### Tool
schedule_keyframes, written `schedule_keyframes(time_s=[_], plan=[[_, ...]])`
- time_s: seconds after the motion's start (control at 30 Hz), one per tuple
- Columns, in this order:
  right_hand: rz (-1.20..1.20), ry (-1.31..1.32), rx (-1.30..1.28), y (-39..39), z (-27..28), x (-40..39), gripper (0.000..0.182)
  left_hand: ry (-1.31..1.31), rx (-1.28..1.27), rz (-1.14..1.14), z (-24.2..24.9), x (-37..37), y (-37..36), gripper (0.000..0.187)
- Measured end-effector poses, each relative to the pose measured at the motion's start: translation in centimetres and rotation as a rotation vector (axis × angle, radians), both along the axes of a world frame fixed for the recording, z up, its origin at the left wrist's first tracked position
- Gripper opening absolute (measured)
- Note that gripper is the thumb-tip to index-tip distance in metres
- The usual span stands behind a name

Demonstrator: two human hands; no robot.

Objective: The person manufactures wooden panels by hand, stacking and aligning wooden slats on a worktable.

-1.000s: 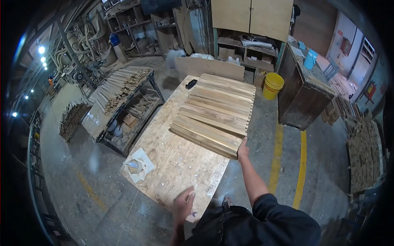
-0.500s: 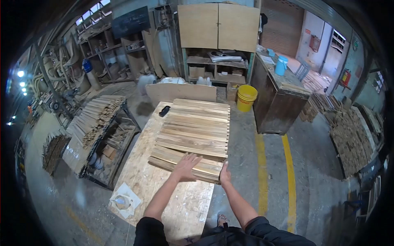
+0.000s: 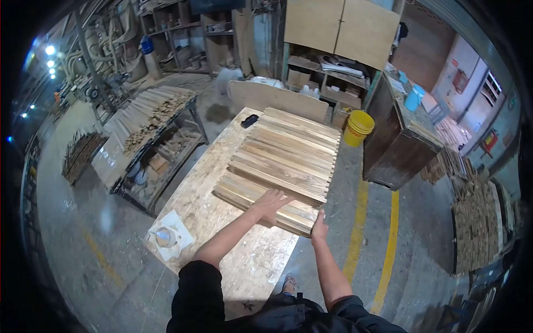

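Observation:
A small group of wooden strips (image 3: 239, 189) lies side by side at the near end of a larger row of wooden strips (image 3: 286, 144) on the worktable (image 3: 244, 266). My left hand (image 3: 269, 207) rests on top of the small group, fingers spread and stretched out. At the right end of that group, my right hand (image 3: 318, 226) holds the strip ends, its thumb pointing up and its other fingers mostly hidden. A dark gap separates the small group from the larger row.
A black object (image 3: 249, 121) sits at the table's far left corner. A container on white paper (image 3: 176, 233) lies at the near left. Left stands a rack with stacked sticks (image 3: 150, 119). Beyond are a yellow bucket (image 3: 358, 130) and a dark cabinet (image 3: 397, 147).
The gap between the small group of strips and the larger row has widened. Both hands stay on the small group. The camera view has turned and tilted.

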State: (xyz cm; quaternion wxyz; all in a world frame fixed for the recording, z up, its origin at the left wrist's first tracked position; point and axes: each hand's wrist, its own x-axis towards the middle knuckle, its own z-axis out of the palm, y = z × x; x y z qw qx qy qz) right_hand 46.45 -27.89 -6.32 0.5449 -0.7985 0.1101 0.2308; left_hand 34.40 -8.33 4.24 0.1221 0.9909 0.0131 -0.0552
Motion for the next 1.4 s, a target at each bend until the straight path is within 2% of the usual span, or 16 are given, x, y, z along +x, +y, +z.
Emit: schedule_keyframes(time_s=[0.07, 0.17, 0.27, 0.4, 0.47, 0.53, 0.6, 0.67, 0.87, 1.03, 1.1, 1.13, 1.2, 1.23, 1.33, 1.4], plan=[[-0.014, -0.016, 0.037, -1.5, 1.6, -1.6, 0.087, -0.126, 0.059, -0.052, -0.2, -0.8, -1.1, 0.102], [-0.026, -0.008, 0.123, -4.2, 0.9, -2.7, 0.083, -0.063, 0.004, -0.051, 0.6, -1.6, -3.5, 0.097], [-0.074, 0.004, 0.022, -7.2, 3.9, -4.5, 0.081, -0.051, -0.054, -0.059, 0.4, -2.3, -6.2, 0.096], [-0.067, 0.034, 0.059, -11.3, 3.2, -4.5, 0.081, -0.225, -0.174, -0.097, -0.9, -4.4, -7.7, 0.092], [-0.019, 0.043, 0.087, -12.3, 3.8, -4.8, 0.09, -0.306, -0.161, 0.272, -0.7, -5.2, -6.4, 0.081], [-0.031, 0.062, 0.068, -12.7, 2.9, -4.4, 0.09, -0.337, -0.066, 0.229, -1.4, -5.0, -3.7, 0.075], [-0.025, 0.07, 0.057, -12.7, 2.9, -4.2, 0.09, -0.28, -0.073, 0.222, -2.6, -3.3, -1.4, 0.075], [-0.069, 0.056, 0.075, -12.1, 3.4, -4.3, 0.081, -0.234, -0.068, 0.217, -2.8, -2.0, 0.0, 0.074], [-0.043, 0.018, -0.009, -12.2, 3.2, -3.6, 0.077, 0.105, 0.026, 0.206, -1.4, -1.7, -0.1, 0.068], [0.026, 0.005, 0.03, -12.0, 2.9, -2.3, 0.074, 0.185, -0.099, 0.226, -0.9, -3.6, 0.1, 0.08], [0.027, 0.014, 0.032, -11.9, 2.6, -2.1, 0.074, 0.088, -0.133, 0.196, -0.6, -4.3, 0.1, 0.096], [0.023, 0.021, 0.038, -11.9, 2.4, -2.1, 0.074, 0.089, -0.136, 0.199, -0.5, -4.7, -0.3, 0.096], [0.017, 0.021, 0.039, -11.8, 1.7, -1.9, 0.074, -0.035, 0.019, -0.002, 0.0, -5.7, -1.8, 0.111], [0.012, 0.022, 0.041, -11.8, 1.8, -1.9, 0.074, -0.001, 0.024, -0.054, 1.7, -6.1, -3.3, 0.119], [-0.007, 0.043, 0.049, -11.4, 3.2, -2.2, 0.074, 0.06, 0.187, -0.094, 1.7, -5.9, -4.2, 0.12], [0.02, 0.025, 0.093, -11.5, 2.8, -2.0, 0.074, 0.005, 0.068, -0.049, 1.8, -5.6, -4.2, 0.112]])
